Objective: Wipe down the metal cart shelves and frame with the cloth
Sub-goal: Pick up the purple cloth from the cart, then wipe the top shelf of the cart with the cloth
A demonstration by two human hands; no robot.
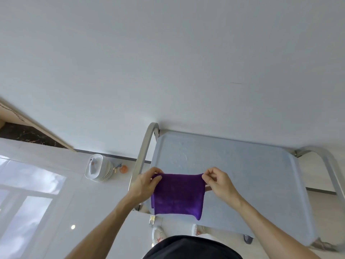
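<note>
Fingers pinching purple cloth (pixel 178 195) above cart shelf (pixel 252 176).
My left hand (pixel 147 181) and right hand (pixel 217 179) each nip a top corner; soft, folded fabric hangs at lower centre over smooth metal.

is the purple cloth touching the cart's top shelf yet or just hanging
Cannot tell. In the head view both hands hold the purple cloth by its top corners, but it hangs in front of the top shelf, so neither gap nor contact shows.
</note>
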